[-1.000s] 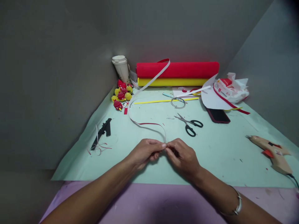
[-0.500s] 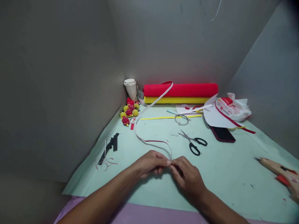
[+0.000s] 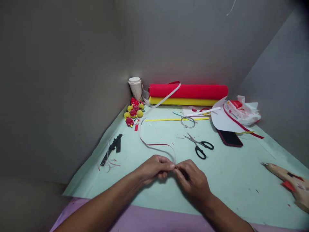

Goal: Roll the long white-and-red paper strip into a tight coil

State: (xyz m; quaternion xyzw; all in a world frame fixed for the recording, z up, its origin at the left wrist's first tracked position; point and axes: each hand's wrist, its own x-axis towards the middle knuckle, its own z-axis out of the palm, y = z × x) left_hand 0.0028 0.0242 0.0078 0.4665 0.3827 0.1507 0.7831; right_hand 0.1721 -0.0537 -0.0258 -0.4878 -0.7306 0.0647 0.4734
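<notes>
My left hand (image 3: 154, 168) and my right hand (image 3: 191, 181) meet fingertip to fingertip over the pale green sheet (image 3: 231, 180). Both pinch the near end of a long narrow strip (image 3: 145, 141), white on one side and red on the other. The strip curls away from my fingers across the sheet and rises over the red foam roll (image 3: 190, 91) at the back. What lies between my fingertips is too small to make out beyond the strip's end.
Black-handled scissors (image 3: 200, 146), a wire ring (image 3: 188, 122), a yellow strip (image 3: 169, 120) and a dark phone (image 3: 230, 138) lie beyond my hands. A glue gun (image 3: 288, 181) lies at the right. Red and yellow balls (image 3: 133, 111), a paper cup (image 3: 135, 87) and black scraps (image 3: 113, 148) sit left.
My view has tilted up and back a little since a second ago. Both hands stay pinched on the strip's end, and the strip's loop keeps its shape.
</notes>
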